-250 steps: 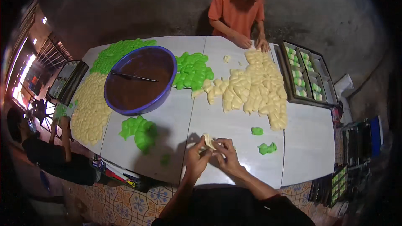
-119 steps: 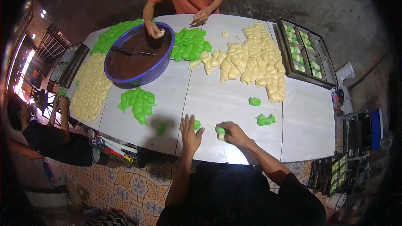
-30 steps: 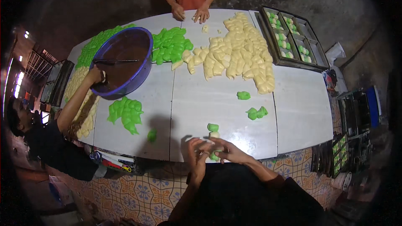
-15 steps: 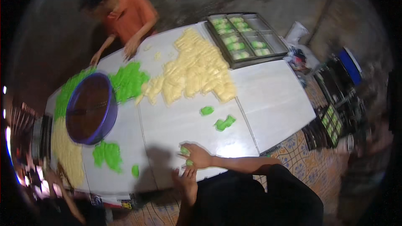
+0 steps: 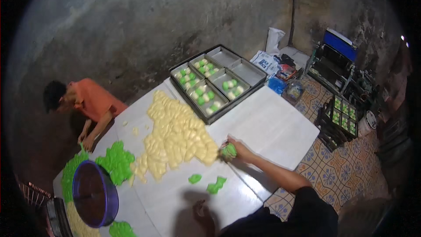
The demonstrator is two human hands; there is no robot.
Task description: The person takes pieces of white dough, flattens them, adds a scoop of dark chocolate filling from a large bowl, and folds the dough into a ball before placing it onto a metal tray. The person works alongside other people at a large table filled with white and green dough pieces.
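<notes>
My right hand (image 5: 242, 153) is shut on a small green dough piece (image 5: 228, 149), held beside the right edge of a cream dough mass (image 5: 176, 141), below the divided metal tray (image 5: 209, 118). The tray holds green-and-cream dough pieces in some compartments; others are bare metal. My left hand (image 5: 203, 213) is low in the picture, in deep shadow, its finger shape unclear. Loose green lumps (image 5: 215, 186) lie between my hands and the cream mass on the white table (image 5: 274, 123).
A co-worker in orange (image 5: 94, 103) bends over green dough (image 5: 115, 162) at the far left. A purple basin (image 5: 112, 210) of brown liquid stands left. Right, on the tiled floor, are bags (image 5: 276, 85), a blue-lidded metal item (image 5: 337, 46) and stacked filled trays (image 5: 344, 116). A concrete wall rises behind.
My view has swung right toward the tray. My right hand has left my left hand and moved up and right with the dough. The orange-clad co-worker has shifted to the basin's side.
</notes>
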